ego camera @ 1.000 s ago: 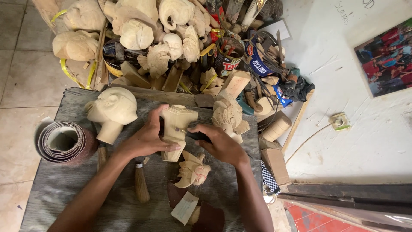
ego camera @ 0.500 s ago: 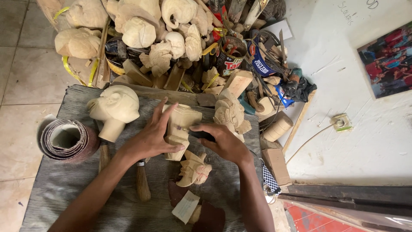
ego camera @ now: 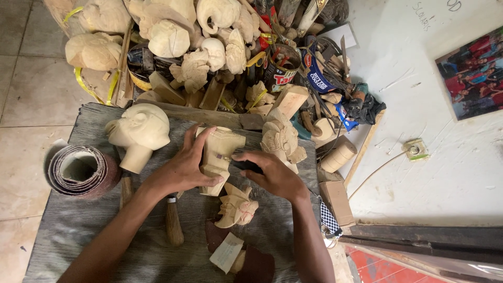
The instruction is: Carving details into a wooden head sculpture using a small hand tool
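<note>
A pale carved wood block (ego camera: 222, 152) lies on the grey mat (ego camera: 68, 230) in the middle of the view. My left hand (ego camera: 183, 167) wraps its left side and holds it down. At the block's right edge my right hand (ego camera: 270, 175) grips a dark-handled carving tool (ego camera: 245, 166), its tip on the wood. A small carved wooden figure (ego camera: 237, 206) lies just below my hands. Left of the block stands a smooth carved wooden head (ego camera: 139, 131) on its neck.
A roll of sandpaper (ego camera: 78, 172) lies at the mat's left edge. A wooden-handled chisel (ego camera: 173, 222) rests under my left forearm. Behind the mat is a heap of carved heads, wood blocks and tins (ego camera: 209, 47). A white wall (ego camera: 450, 157) bounds the right.
My left hand has shifted slightly on the block, fingers spreading over its top left. My right hand keeps working with the tool at the block's right side.
</note>
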